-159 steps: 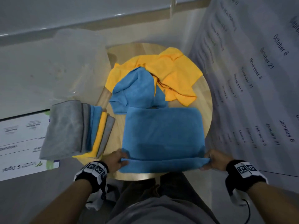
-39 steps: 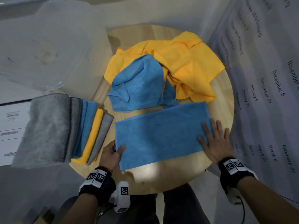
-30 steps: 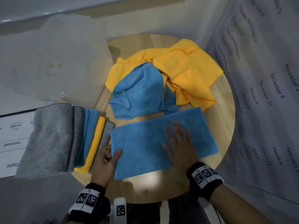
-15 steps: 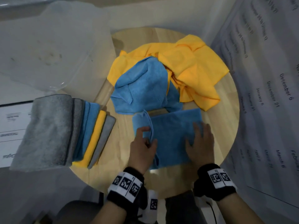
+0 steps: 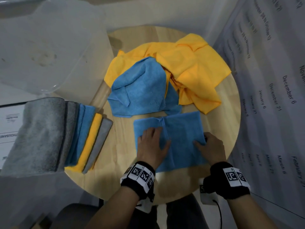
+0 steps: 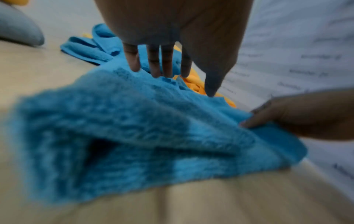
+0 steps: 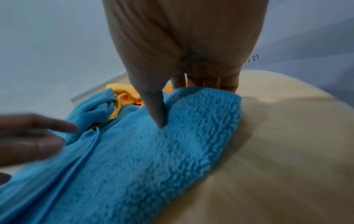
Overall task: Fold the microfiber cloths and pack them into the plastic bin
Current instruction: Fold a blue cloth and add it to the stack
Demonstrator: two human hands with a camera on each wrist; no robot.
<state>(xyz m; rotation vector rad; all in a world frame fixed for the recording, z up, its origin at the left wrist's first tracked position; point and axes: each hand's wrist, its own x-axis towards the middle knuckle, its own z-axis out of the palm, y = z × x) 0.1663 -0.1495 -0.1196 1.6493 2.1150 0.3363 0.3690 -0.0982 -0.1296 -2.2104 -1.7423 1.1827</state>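
Microfiber cloth (image 5: 181,139), blue and part-folded, lies near the front edge of the round wooden tabletop (image 5: 227,113) in the head view. The left hand (image 5: 151,146) rests flat on its turned-over left flap, fingers straight and spread; the right hand (image 5: 211,147) pinches the cloth's right edge, thumb on top. Behind lie a crumpled blue cloth (image 5: 140,90) and yellow cloths (image 5: 194,70). A row of folded cloths (image 5: 54,138) and a clear plastic bin (image 5: 41,47) sit off the left edge. To fold well, the right flap should probably come over square to the centre seam, then be pressed flat. A sheet (image 5: 272,80) on the right reads "December 6", "December 21", "January 6", "March 6", "February".

Left wrist view: straight fingers (image 6: 153,63) touch the blurred cloth (image 6: 114,136); the sheet's text is illegible.

Right wrist view: the thumb (image 7: 155,109) presses the top while the fingers curl under the raised edge (image 7: 220,109); "21" is readable.
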